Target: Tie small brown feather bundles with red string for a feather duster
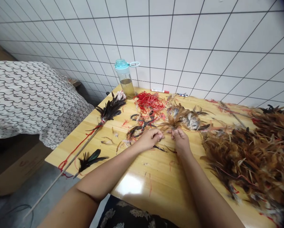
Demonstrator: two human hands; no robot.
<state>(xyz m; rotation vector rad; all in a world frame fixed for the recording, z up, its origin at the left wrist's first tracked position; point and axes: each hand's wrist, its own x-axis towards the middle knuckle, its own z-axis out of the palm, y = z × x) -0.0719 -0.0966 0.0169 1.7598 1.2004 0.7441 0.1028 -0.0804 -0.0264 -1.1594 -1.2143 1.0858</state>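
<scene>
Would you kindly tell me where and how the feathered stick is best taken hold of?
Probably by the bare lower end of the stick, coming from the left: it is slim, juts past the table, and lies well away from the black feathers.

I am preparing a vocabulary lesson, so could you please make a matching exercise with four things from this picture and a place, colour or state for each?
Things:
1. bottle
2. right hand
3. wooden stick
4. thread pile

Descriptions:
A. sticking out past the table edge
B. red and tangled
C. topped with a light-blue lid
D. pinching brown feathers

Pairs: 1-C; 2-D; 3-A; 4-B
</scene>
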